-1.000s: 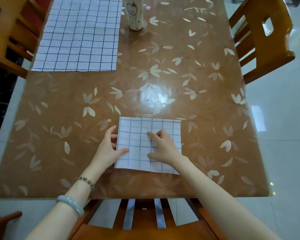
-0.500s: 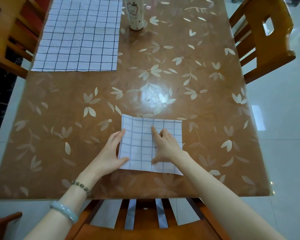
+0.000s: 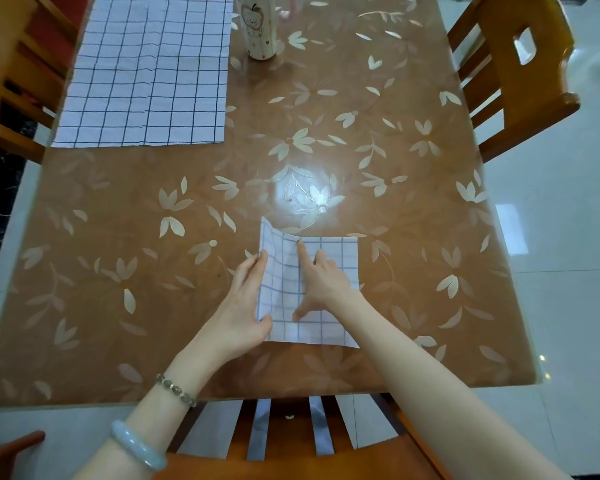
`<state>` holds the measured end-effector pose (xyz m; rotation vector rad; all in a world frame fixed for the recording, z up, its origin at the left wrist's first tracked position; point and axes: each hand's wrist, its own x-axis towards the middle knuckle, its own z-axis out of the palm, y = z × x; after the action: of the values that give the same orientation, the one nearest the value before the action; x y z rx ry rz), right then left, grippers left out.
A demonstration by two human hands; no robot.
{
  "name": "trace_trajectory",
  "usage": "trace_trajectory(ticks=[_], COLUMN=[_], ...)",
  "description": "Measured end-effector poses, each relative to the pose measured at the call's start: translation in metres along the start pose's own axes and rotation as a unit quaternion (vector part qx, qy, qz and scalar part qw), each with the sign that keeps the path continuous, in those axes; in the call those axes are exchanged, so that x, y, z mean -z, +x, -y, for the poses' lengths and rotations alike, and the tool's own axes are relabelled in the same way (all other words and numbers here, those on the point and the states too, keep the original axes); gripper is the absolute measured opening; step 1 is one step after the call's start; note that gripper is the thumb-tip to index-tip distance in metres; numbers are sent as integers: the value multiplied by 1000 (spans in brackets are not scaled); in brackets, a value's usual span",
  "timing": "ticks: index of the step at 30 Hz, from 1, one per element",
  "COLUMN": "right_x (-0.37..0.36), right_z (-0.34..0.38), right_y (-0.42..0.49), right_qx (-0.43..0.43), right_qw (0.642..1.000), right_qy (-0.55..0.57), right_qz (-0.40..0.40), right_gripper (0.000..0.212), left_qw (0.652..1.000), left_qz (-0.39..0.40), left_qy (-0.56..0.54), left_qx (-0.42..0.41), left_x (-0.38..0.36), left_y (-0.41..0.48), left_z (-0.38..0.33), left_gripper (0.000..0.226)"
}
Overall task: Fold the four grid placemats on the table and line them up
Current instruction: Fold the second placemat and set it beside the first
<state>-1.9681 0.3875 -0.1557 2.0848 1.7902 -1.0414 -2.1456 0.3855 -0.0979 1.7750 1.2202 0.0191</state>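
A partly folded white grid placemat (image 3: 336, 261) lies near the table's front edge. My left hand (image 3: 243, 306) grips its left edge, thumb on top and fingers underneath, and that side stands lifted off the table. My right hand (image 3: 321, 282) presses the cloth's middle flat, index finger stretched along the fold line and thumb spread. An unfolded grid placemat (image 3: 146, 74) lies spread out at the table's far left corner.
A tall white cup (image 3: 257, 26) with a cartoon print stands at the far middle of the brown leaf-patterned table (image 3: 413, 168). Wooden chairs stand at the right (image 3: 520, 81), at the far left (image 3: 11, 64) and right below me (image 3: 291, 445).
My left hand has slid under the placemat's left edge and raised it, moving rightward. My right index finger has stretched forward along the middle of the cloth.
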Motion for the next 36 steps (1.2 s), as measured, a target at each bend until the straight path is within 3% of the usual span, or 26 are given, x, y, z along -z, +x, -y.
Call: trace_trajectory(ticks=[5, 14, 30, 32, 33, 35, 36], right_x=[0, 14, -11, -12, -11, -7, -3], right_z=[-3, 2, -6, -11, -15, -27, -33], right_y=[-1, 7, -6, 0, 1, -1, -7], right_qx=[7, -23, 24, 32, 51, 72, 64], right_qw=[1000, 999, 999, 999, 997, 973, 935], right_qy=[7, 29, -13, 9, 47, 218, 346], right_qz=[11, 37, -29, -23, -23, -40, -44], right_gripper=[144, 143, 133, 115, 95, 44, 34], left_qw=[999, 1000, 999, 999, 999, 997, 996], left_qz=[-15, 0, 25, 34, 38, 38, 36], left_qy=[-16, 1, -22, -6, 18, 63, 77], left_qx=[35, 16, -25, -35, -30, -16, -14], left_x=[1, 3, -12, -23, -29, -43, -50], left_y=[-1, -3, -3, 0, 2, 8, 11], left_z=[12, 9, -20, -35, -43, -55, -60], left_gripper=[97, 98, 98, 98, 97, 97, 97])
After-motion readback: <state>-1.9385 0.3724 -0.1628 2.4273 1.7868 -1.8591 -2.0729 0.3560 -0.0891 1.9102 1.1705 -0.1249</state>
